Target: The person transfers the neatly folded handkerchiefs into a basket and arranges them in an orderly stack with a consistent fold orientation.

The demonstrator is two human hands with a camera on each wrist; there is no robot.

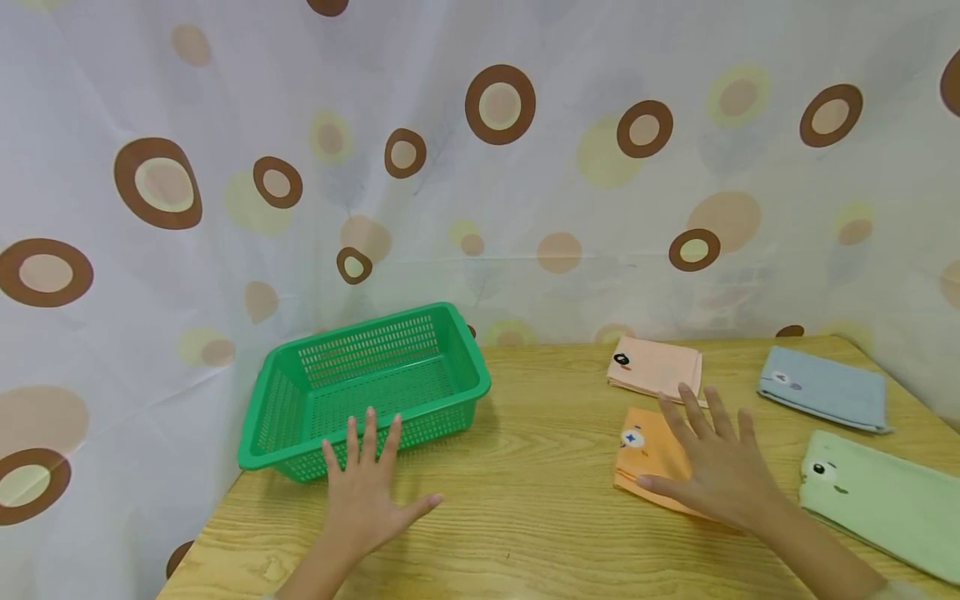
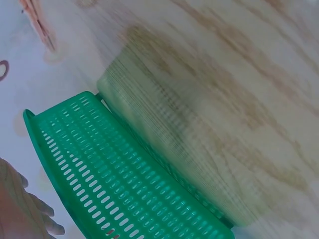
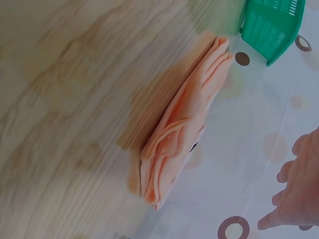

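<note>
My left hand (image 1: pixel 365 507), fingers spread, hovers at the near side of a green plastic basket (image 1: pixel 300 460), its fingertips overlapping the front rim in the head view. Nothing is in its grasp. Over an orange folded cloth (image 1: pixel 648 457) with an embroidered eye, my right hand (image 1: pixel 720 475) is spread as well and holds nothing; it hides part of that cloth. Just behind lies a pale peach folded cloth (image 1: pixel 663 367). The left wrist view shows the slotted side of the basket (image 2: pixel 109 169). In the right wrist view, a folded orange-pink cloth (image 3: pixel 184 124) lies on the wood.
To the right, a blue folded cloth (image 1: pixel 828 390) and a green folded cloth (image 1: pixel 885 500) lie on the wooden table (image 1: pixel 525 517). A white curtain (image 1: pixel 450 200) with brown and yellow circles hangs behind and along the left edge.
</note>
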